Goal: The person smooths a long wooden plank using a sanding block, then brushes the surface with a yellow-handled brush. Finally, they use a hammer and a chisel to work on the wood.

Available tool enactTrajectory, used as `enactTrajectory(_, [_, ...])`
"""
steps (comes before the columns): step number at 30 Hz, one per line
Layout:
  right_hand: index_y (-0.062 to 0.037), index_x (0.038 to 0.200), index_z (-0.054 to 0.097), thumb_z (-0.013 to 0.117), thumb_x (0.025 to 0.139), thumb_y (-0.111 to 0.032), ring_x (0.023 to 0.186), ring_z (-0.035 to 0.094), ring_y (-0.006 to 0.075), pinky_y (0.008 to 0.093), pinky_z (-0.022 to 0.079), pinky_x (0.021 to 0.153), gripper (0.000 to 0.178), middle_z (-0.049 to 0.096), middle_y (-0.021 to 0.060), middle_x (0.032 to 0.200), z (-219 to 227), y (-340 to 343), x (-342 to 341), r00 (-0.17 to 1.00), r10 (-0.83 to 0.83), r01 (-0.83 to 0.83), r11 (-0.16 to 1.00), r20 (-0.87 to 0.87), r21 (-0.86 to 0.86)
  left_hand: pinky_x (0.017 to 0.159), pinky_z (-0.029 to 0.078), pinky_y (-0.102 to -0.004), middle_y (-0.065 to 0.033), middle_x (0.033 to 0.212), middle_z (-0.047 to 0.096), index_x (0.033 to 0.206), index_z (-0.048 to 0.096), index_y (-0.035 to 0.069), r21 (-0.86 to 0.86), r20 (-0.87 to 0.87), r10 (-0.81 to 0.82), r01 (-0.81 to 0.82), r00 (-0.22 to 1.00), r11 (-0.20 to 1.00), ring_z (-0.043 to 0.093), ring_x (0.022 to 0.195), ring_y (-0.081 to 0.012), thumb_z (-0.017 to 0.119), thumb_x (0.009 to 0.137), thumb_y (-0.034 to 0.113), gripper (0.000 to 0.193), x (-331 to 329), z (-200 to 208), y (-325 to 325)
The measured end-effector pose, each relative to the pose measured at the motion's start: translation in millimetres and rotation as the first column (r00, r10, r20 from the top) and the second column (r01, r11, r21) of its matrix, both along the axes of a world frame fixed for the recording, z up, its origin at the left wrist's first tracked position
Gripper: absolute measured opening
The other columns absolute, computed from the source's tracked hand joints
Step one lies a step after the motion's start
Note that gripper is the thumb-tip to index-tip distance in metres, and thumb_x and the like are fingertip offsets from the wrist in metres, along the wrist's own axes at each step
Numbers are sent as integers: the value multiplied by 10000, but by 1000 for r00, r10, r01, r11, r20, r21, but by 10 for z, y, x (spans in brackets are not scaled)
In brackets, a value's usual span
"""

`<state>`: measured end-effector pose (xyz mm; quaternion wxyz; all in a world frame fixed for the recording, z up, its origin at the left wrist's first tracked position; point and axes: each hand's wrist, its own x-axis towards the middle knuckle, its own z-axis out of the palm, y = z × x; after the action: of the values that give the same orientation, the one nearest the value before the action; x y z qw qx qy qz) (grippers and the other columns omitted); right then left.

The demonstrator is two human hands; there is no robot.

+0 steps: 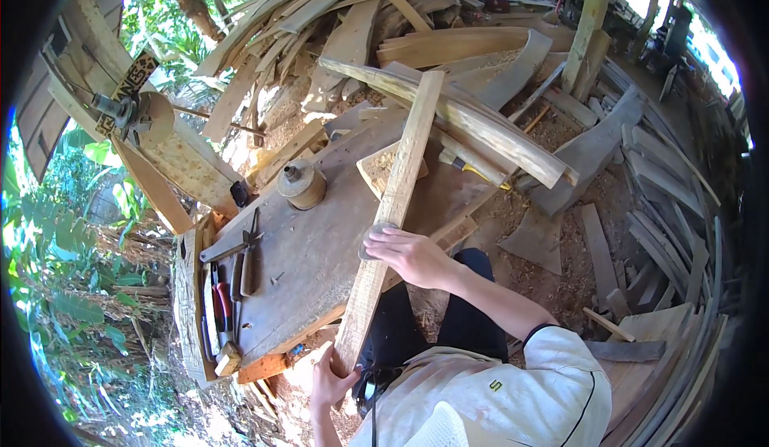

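Observation:
A long, narrow wooden plank slants over the workbench, from near my body up to the far side. My left hand grips the plank's near end by its edge, thumb and fingers around it. About midway along the plank, my right hand presses a small grey pad flat on the upper face. The pad looks like sandpaper, but my fingers cover much of it. Under the plank's far part lies a squarish wooden block with sawdust on it.
A round metal can stands on the bench. Pliers and red-handled tools lie along its left edge. A thick beam crosses the far side, near a yellow-handled tool. Planks are heaped behind and at right.

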<state>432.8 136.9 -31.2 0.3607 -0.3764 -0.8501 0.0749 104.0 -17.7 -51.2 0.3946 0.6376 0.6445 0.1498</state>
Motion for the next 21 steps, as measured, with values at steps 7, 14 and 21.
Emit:
enactTrajectory(7, [-42, 1305, 676, 611, 981, -131, 1360, 582, 221, 407, 405, 1218, 343, 661, 87, 1402, 157, -103, -84, 1000, 2, 1, 991, -25, 136, 456, 389, -231, -4, 724, 533, 1508, 433, -48, -473, 717, 212, 240, 664, 848, 468, 520, -80, 745, 837, 258, 802, -226, 278, 103])
enactTrajectory(14, [-81, 1385, 624, 633, 970, -83, 1428, 509, 208, 393, 391, 1233, 416, 596, 45, 1489, 104, -69, -197, 1000, 24, -24, 993, -1, 117, 423, 307, -224, 30, 692, 340, 1520, 379, -75, -578, 797, 395, 386, 457, 719, 364, 532, -49, 635, 874, 458, 875, -132, 318, 48])
enactTrajectory(21, [-78, 1373, 635, 621, 984, -99, 1387, 552, 261, 388, 421, 1210, 390, 600, 85, 1474, -135, -184, -566, 959, 283, -279, 954, -24, 108, 390, 397, -228, -31, 711, 447, 1570, 224, -112, -512, 781, 623, 626, 54, 588, 431, 478, -84, 617, 923, 531, 994, -285, -345, -42])
